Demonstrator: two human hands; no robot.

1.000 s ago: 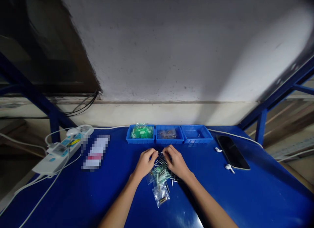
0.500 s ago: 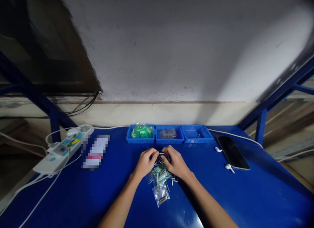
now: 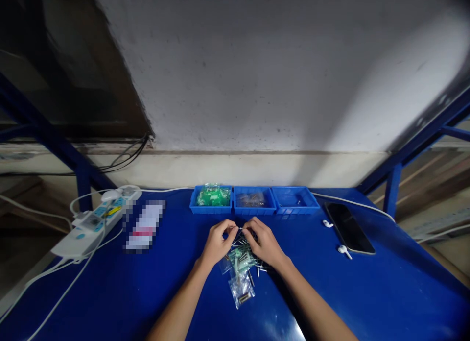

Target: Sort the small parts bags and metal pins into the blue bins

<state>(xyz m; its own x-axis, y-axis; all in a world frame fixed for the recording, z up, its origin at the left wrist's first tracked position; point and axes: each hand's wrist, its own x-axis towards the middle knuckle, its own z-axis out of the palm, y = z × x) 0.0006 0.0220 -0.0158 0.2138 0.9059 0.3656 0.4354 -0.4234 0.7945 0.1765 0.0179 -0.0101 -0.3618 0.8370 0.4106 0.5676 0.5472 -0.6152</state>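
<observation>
Fingertips of my left hand [image 3: 220,239] and my right hand [image 3: 263,240] are pinched close together above the middle of the table. A thin, shiny metal piece [image 3: 240,228] shows between them; its exact kind is too small to tell. Just below lies a pile of slim metal pins or screws [image 3: 258,271] mixed with small clear and green plastic bags [image 3: 242,258], partly covered by my right hand. At the near side of the pile, a clear bag [image 3: 240,288] holds some brass-coloured pieces.
Three blue bins stand in a row at the back: one with green packets [image 3: 213,197], one with clear bags of parts [image 3: 253,200], one with a few small bits [image 3: 288,200]. A phone [image 3: 348,227] and earbuds [image 3: 343,251] lie right, a power strip [image 3: 79,235] left.
The dark cylindrical part seen between my fingertips is no longer visible; only a thin, bright piece shows there. My hands stay in almost the same place.
</observation>
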